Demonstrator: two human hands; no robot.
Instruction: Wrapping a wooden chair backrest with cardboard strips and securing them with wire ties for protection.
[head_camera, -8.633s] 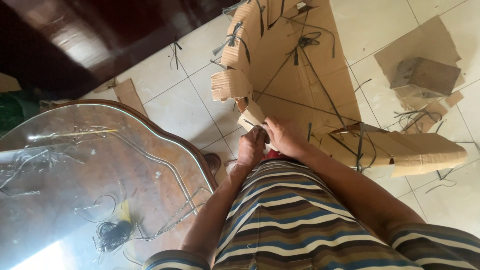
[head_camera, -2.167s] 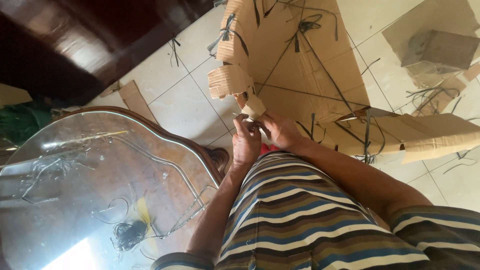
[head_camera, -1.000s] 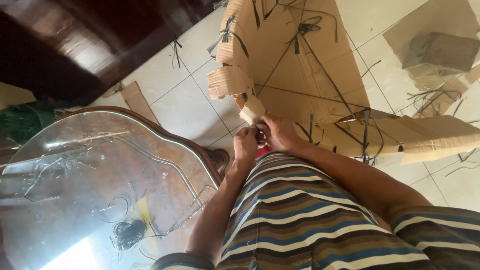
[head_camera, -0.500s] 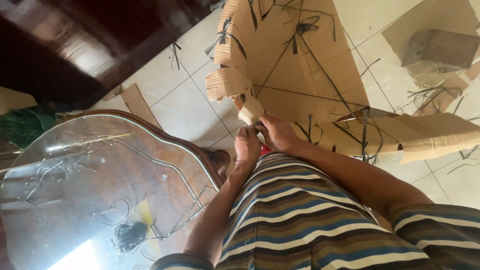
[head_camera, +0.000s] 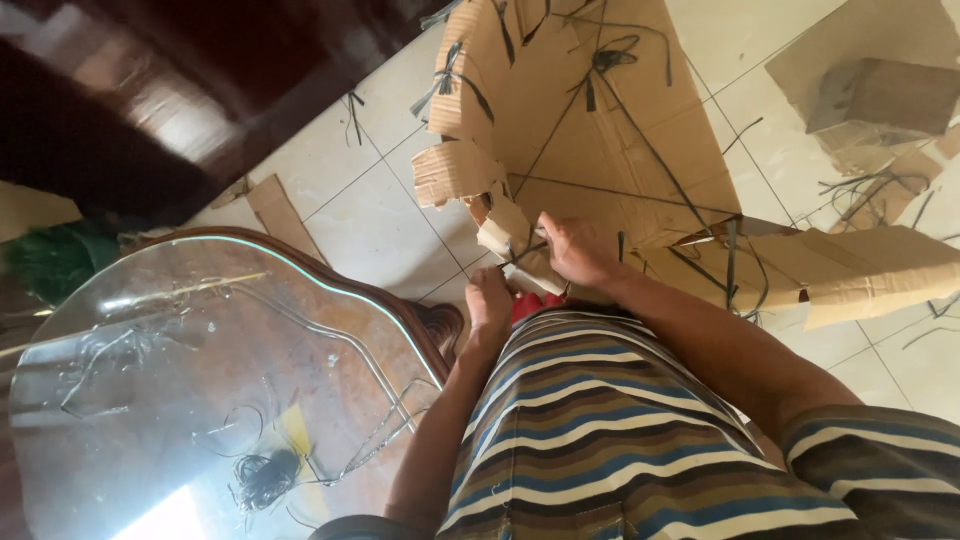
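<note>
A large torn cardboard structure (head_camera: 600, 130), laced with black ties, stands on the tiled floor in front of me. My right hand (head_camera: 575, 250) grips its torn lower edge, fingers closed around a thin black tie (head_camera: 525, 255) that runs out of the cardboard. My left hand (head_camera: 490, 300) is just below and to the left, closed on a small pale cardboard strip (head_camera: 530, 278) at the same edge. A folded cardboard flap (head_camera: 455, 172) hangs just above both hands. A bit of red (head_camera: 525, 303) shows under them, against my striped shirt.
A round glass-topped wooden table (head_camera: 330, 300) sits at my left with loose black ties (head_camera: 262, 478) on it. A long cardboard piece (head_camera: 880, 265) and a small cardboard box (head_camera: 880, 95) lie on the tiles to the right. Dark wooden furniture (head_camera: 150, 90) is at the upper left.
Both hands stay at the torn cardboard edge. They have drawn slightly apart, the right a little up and right, the left a little lower.
</note>
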